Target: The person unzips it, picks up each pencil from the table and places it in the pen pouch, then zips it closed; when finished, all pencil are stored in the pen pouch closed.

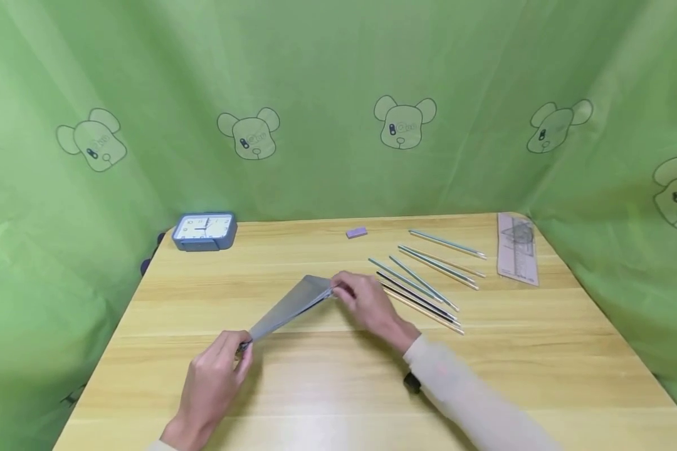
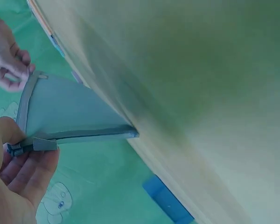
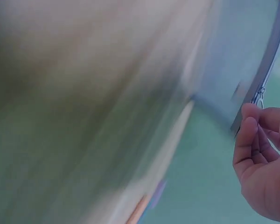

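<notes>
A flat grey zippered pouch (image 1: 291,305) is held tilted over the middle of the table. My left hand (image 1: 217,376) pinches its near left corner between thumb and fingers. At the other end of the zipper edge, my right hand (image 1: 367,305) pinches the corner beside the metal zipper pull (image 3: 260,95). In the left wrist view the grey pouch (image 2: 79,105) spreads out between both hands, its dark edging (image 2: 91,134) running toward the tabletop. The pouch's inside is hidden.
Several pencils (image 1: 423,294) in blue, black and yellow lie right of the right hand. A purple eraser (image 1: 356,232) lies at the back. A blue clock (image 1: 205,231) stands at the back left, and a ruler set (image 1: 517,249) lies at the back right. Green curtains (image 1: 327,81) surround the table.
</notes>
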A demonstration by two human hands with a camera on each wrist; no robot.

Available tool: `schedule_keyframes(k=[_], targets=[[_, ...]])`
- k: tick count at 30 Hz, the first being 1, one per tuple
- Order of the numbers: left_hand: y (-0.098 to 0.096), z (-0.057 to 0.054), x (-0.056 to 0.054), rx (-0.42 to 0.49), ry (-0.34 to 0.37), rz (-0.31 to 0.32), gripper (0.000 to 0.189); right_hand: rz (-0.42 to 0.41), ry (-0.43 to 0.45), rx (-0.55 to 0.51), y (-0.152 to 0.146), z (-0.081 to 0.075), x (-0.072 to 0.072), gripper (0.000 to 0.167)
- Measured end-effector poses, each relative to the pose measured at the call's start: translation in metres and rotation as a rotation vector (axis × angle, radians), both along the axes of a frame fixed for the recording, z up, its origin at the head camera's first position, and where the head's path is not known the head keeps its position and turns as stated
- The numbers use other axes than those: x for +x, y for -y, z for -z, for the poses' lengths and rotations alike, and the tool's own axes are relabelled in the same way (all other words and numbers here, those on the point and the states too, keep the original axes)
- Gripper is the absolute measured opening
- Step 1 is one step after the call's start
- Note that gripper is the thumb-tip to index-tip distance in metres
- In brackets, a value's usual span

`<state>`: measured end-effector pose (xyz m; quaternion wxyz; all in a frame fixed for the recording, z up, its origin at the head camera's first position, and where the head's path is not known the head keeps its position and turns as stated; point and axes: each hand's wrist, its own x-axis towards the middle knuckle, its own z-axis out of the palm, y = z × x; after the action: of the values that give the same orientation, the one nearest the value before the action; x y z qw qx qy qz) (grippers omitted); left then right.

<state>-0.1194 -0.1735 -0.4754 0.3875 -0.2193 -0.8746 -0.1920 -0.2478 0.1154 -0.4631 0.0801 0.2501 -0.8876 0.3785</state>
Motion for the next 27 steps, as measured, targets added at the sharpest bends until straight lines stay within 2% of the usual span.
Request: schedule_keyframes(k=[2, 5, 9, 12, 19, 27], targets=[[0.002, 0.001, 0.003, 0.001, 0.000, -0.004, 0.004, 0.059, -0.012, 0.026, -0.014, 0.004, -0.012, 0.007], [-0.001, 0.001, 0.006, -0.012, 0.012, -0.001, 0.019, 0.104, -0.011, 0.069, -0.027, 0.006, -0.025, 0.005], [-0.006, 0.000, 0.006, -0.057, 0.036, 0.009, 0.034, 0.111, 0.023, 0.058, -0.030, 0.004, -0.029, 0.006], [-0.006, -0.001, 0.005, -0.109, 0.074, 0.010, 0.042, 0.093, 0.071, -0.016, -0.028, 0.000, -0.026, 0.005], [-0.010, -0.001, -0.001, -0.293, 0.161, 0.046, 0.046, -0.063, 0.290, -0.277, -0.026, -0.005, -0.021, 0.007], [-0.019, -0.005, -0.007, -0.474, 0.206, 0.054, 0.053, -0.056, 0.368, -0.347, -0.028, -0.007, -0.019, 0.006]])
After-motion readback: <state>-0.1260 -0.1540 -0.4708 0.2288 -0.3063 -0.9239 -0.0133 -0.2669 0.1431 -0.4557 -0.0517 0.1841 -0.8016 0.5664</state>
